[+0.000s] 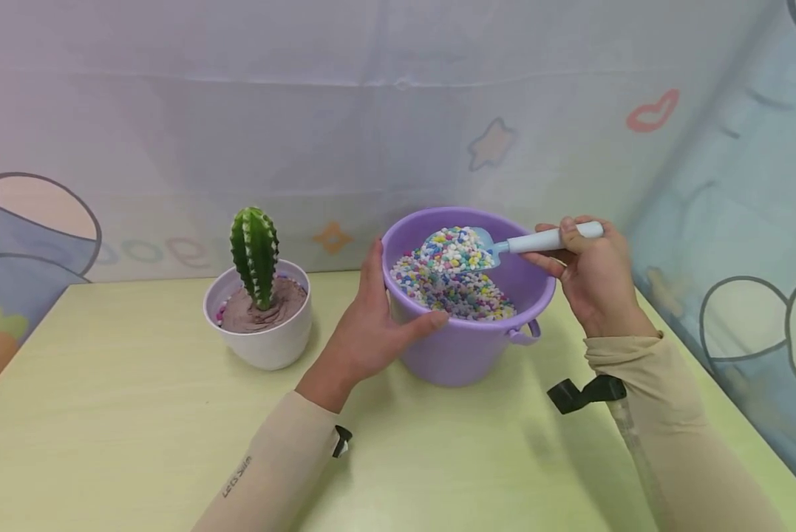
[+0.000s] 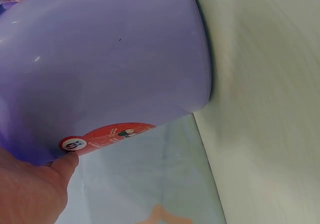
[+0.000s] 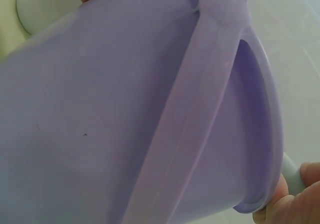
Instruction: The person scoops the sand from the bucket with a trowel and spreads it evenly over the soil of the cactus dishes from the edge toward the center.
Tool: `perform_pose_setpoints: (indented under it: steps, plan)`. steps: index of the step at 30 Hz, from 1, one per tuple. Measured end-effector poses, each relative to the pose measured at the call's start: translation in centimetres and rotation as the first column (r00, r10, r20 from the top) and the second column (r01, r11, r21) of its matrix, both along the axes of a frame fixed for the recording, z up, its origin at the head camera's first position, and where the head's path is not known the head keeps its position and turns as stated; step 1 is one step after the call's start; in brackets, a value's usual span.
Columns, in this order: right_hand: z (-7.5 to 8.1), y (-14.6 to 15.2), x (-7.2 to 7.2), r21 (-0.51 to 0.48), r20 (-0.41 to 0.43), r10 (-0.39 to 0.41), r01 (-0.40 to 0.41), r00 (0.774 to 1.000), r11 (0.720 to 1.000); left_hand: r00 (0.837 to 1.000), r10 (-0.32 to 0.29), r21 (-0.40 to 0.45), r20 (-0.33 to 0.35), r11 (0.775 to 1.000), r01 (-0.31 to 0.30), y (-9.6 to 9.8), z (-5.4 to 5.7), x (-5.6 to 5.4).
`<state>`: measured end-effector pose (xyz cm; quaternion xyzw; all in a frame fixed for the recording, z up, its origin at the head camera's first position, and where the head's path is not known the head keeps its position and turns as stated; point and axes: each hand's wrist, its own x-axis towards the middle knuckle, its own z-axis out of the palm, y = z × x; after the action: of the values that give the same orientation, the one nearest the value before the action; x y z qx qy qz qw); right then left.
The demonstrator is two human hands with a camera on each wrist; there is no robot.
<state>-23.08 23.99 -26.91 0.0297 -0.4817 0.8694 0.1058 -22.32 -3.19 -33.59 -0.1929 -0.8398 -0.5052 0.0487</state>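
Observation:
A purple bucket (image 1: 447, 355) stands on the table, partly filled with small multicoloured beads (image 1: 504, 304). My left hand (image 1: 378, 325) holds the bucket at its left side, thumb along the front rim; in the left wrist view, a fingertip (image 2: 67, 164) touches the wall beside a red sticker (image 2: 112, 136). My right hand (image 1: 590, 266) grips the pale blue handle of a small scoop (image 1: 547, 240). Its blade carries a heap of beads (image 1: 457, 247) over the bucket's opening. In the right wrist view, the right fingers (image 3: 295, 204) are beside the rim, and the bucket's handle (image 3: 185, 119) hangs down.
Left of the bucket, a white pot (image 1: 271, 347) holds a green cactus (image 1: 254, 255) set in brown material, with pink bits at the edge. A printed cloth (image 1: 344, 148) stands behind the pale yellow-green table (image 1: 138, 414), with another cartoon panel (image 1: 763, 222) along the right.

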Motion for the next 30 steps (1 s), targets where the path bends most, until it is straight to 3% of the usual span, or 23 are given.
perform_pose_setpoints:
  steps: [11, 13, 15, 17, 19, 21, 23, 25, 27, 30]
  plan:
    - [1.2, -2.1, 0.2, -0.01, 0.032, -0.001, 0.002, 0.999, 1.0, 1.0, -0.005, -0.005, 0.029, 1.0, 0.005, -0.7, 0.4, 0.6]
    - [1.8, -2.9, 0.2, -0.014, 0.032, -0.004, 0.004, 0.999, 1.0, 1.0, 0.019, -0.016, 0.003, 1.0, -0.019, -1.2, 1.0, 1.2]
    - [2.4, -3.7, 0.3, -0.003, 0.034, -0.009, 0.009, 0.999, 1.0, 0.996, 0.058, -0.017, -0.074, 0.998, -0.06, -2.2, 2.0, 2.0]
    - [2.9, -4.6, 0.4, 0.02, 0.038, -0.016, 0.015, 0.999, 1.0, 0.976, 0.104, 0.018, -0.19, 0.995, -0.103, -3.7, 3.0, 2.8]
    - [3.5, -5.6, 0.4, 0.046, 0.044, -0.027, 0.025, 0.999, 0.999, 0.939, 0.159, 0.064, -0.307, 0.987, -0.146, -5.6, 4.2, 3.3]
    - [4.1, -6.6, 0.3, 0.073, 0.049, -0.039, 0.035, 0.998, 0.997, 0.91, 0.214, 0.101, -0.356, 0.976, -0.191, -8.1, 4.9, 3.5]
    - [4.6, -7.6, 0.1, 0.076, 0.05, -0.038, 0.034, 0.998, 0.997, 0.915, 0.255, 0.113, -0.314, 0.967, -0.23, -10.8, 5.2, 3.4]
    - [5.0, -8.5, -0.2, 0.079, 0.05, -0.031, 0.027, 0.998, 0.996, 0.937, 0.28, 0.087, -0.208, 0.96, -0.267, -13.6, 4.7, 2.9]
    - [5.1, -9.4, -0.4, 0.088, 0.054, -0.026, 0.021, 0.998, 0.996, 0.953, 0.286, 0.033, -0.095, 0.958, -0.285, -16.0, 3.8, 2.2]
    - [4.9, -10.4, -0.6, 0.104, 0.071, -0.024, 0.017, 0.997, 0.994, 0.968, 0.25, -0.043, 0.022, 0.968, -0.249, -18.4, 2.0, 0.8]
